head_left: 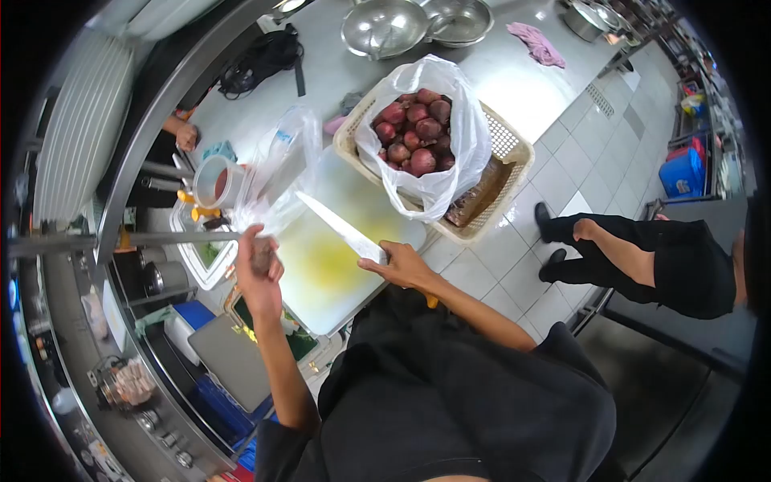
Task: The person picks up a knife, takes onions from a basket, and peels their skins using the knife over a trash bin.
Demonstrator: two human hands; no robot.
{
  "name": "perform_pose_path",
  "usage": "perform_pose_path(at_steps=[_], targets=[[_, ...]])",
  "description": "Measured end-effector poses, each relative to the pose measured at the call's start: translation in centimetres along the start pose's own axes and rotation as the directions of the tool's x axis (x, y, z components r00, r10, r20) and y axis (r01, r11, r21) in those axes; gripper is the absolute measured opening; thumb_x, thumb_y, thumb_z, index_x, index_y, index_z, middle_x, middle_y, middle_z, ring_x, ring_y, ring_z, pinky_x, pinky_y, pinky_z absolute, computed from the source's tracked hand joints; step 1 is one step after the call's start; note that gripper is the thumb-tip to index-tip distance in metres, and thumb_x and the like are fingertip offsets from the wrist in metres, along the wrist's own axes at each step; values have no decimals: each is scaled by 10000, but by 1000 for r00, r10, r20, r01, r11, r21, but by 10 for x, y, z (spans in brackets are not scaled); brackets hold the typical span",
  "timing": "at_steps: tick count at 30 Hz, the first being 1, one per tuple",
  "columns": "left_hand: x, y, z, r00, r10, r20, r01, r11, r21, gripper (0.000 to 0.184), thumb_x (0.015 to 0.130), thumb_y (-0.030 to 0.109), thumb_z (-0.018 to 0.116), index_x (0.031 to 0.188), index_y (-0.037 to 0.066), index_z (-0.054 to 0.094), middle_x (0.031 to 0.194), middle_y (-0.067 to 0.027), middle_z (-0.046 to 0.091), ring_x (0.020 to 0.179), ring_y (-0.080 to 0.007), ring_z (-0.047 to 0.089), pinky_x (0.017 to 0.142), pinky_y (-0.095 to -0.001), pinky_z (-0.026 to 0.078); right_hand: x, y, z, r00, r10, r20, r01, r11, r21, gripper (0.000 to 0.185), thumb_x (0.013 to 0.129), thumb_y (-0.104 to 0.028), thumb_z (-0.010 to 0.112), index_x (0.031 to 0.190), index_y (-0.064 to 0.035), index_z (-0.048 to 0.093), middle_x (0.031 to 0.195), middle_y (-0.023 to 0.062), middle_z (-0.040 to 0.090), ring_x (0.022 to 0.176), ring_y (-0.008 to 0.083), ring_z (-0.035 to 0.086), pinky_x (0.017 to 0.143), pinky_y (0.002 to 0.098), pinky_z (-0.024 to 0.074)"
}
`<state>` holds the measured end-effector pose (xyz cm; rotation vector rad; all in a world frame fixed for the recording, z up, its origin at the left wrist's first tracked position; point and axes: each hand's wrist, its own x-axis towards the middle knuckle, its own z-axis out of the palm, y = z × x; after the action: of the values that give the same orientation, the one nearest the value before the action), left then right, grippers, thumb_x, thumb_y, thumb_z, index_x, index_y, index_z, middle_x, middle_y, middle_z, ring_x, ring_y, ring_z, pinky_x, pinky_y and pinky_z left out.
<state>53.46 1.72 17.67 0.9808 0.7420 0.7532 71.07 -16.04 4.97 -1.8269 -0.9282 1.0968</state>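
Red onions (418, 132) fill the plastic bag (427, 191) in the basket (507, 145); the left hand (259, 283) clasps what looks like one, probably firm, light, slick-skinned, best cupped round its sides; the right hand (405, 267) grips the knife (341, 229)

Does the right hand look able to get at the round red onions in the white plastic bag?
Probably not to grasp: the right hand holds a pale-bladed knife. Otherwise the way looks free, since the white plastic bag gapes open above the red onions.
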Motion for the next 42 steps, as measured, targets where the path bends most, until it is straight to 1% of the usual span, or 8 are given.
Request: perform_pose_path(at_steps=[5,11,15,17,19,29,36,42], targets=[[-62,-48,-58,926,-170,-338,87,965,-248,359,1008,364,463,1125,66,625,919,-66,640,639,-117,500,558,-248,368,8,-53,31,992,-102,71,105,993,-48,758,700,-699,741,838,40,640,661,160,650,627,298,657,610,396,510],[-82,-77,-92,977,-181,-110,129,918,-374,374,973,386,453,1065,62,617,877,-55,644,674,-123,544,550,-260,368,7,-127,99,939,-323,116,343,886,-312,823,581,-758,777,759,16,565,647,161,644,582,324,645,592,392,519],[-101,-77,-111,942,-27,-334,-84,946,-314,367,1026,346,387,1097,54,597,912,-49,649,751,-139,616,619,-292,482,-3,-137,143,874,-474,102,474,792,-385,892,550,-798,759,780,43,568,645,179,643,612,348,669,609,407,538],[-110,-68,-126,961,-52,-272,-59,920,-387,335,1041,313,383,1116,60,590,927,-37,650,778,-135,627,688,-288,512,-7,-140,160,873,-484,67,459,764,-453,918,543,-806,755,798,57,580,647,189,646,627,354,679,618,414,542],[-115,-53,-126,943,-109,-315,-26,918,-396,265,1036,288,387,1025,89,560,819,-34,594,642,-111,562,555,-275,464,-16,-152,169,925,-364,110,369,787,-494,945,543,-819,744,815,73,592,640,194,648,622,358,680,620,417,547],[-122,-52,-157,951,-64,-302,-79,896,-438,289,1022,305,333,927,120,535,690,7,515,525,-83,453,420,-234,307,-35,-171,210,937,-345,46,306,753,-583,943,615,-809,703,818,106,598,618,219,640,610,368,687,600,428,551],[-118,-37,-158,914,-132,-384,-25,925,-379,272,1012,293,346,905,121,527,675,12,498,493,-78,386,409,-242,259,-25,-175,215,932,-355,71,322,726,-608,961,659,-788,684,861,148,600,607,234,634,604,374,686,596,438,551],[-110,-21,-166,952,-196,-233,87,909,-408,302,990,336,372,828,122,510,619,30,468,430,-67,320,403,-243,221,-13,-180,211,909,-405,93,374,699,-609,967,671,-787,677,875,155,599,593,220,628,593,370,682,594,436,551]])
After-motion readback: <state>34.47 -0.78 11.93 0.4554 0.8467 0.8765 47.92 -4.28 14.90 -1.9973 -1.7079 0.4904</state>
